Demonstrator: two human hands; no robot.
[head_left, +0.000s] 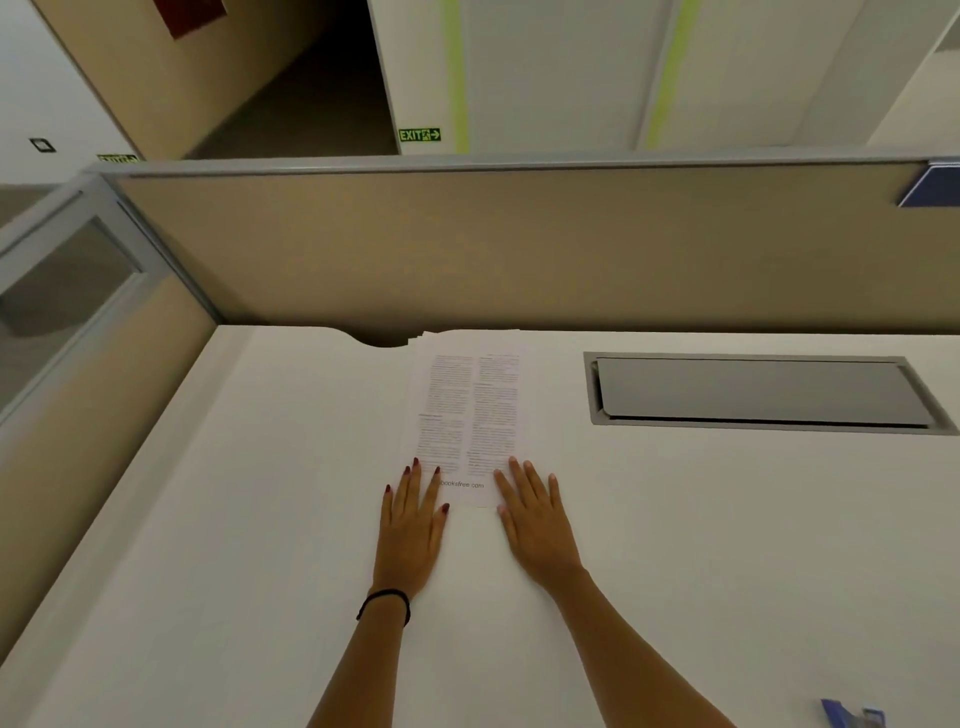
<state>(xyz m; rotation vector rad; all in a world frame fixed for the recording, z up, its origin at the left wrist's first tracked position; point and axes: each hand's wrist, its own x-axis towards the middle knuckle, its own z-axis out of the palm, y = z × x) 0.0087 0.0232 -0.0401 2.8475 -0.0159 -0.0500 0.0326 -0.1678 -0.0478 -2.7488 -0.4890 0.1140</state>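
Two flat hands, left hand (410, 525) and right hand (537, 519), flank the printed sheet (470, 415).

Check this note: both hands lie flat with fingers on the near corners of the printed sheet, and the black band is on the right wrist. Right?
No. The head view shows the black band on the left wrist, not the right. The left hand and right hand do lie flat, fingers on the printed sheet's near corners.

**Office cubicle**

A white desk (675, 519) sits against a tan partition (519, 244) with a grey rail. A cable hatch (758, 392) is set in the desktop, and a green exit sign (419, 135) hangs beyond.
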